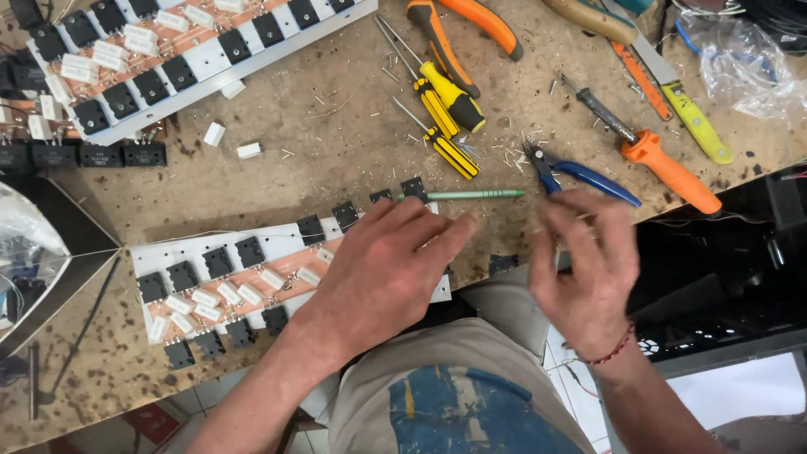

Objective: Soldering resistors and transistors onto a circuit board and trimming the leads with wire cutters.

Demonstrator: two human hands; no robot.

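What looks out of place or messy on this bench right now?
Clipped wire bits litter the table near the blue-handled cutters. Two white blocks lie loose off the upper board. The near board under the left hand overhangs the table edge.

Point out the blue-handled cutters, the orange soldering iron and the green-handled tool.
Blue-handled cutters (pixel 588 178), head view, on a blue handle.
Orange soldering iron (pixel 668 170), head view, mid orange grip.
Green-handled tool (pixel 475 194), head view, mid green shaft.
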